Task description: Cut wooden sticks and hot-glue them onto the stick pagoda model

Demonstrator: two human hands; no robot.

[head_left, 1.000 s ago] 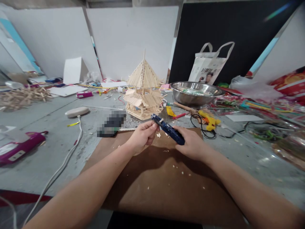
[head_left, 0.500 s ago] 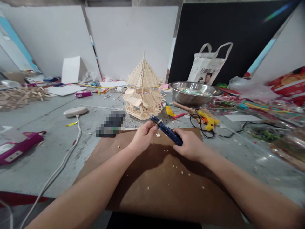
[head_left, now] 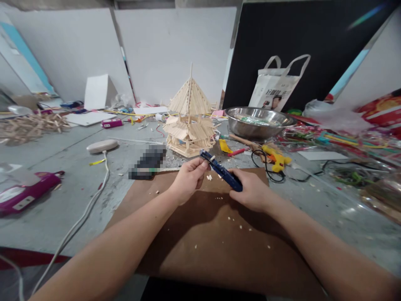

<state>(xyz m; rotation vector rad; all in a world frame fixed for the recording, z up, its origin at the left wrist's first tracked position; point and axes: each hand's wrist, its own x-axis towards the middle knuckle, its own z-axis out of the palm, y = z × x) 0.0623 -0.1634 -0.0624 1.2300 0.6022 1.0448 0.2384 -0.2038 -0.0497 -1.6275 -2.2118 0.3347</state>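
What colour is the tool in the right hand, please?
The tool is dark blue; head view shows it.

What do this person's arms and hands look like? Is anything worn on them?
Both are bare. The left forearm and the right forearm show no sleeve as far as the picture reaches. The left hand and the right hand have no gloves, and no watch, ring, bracelet or marking shows on either.
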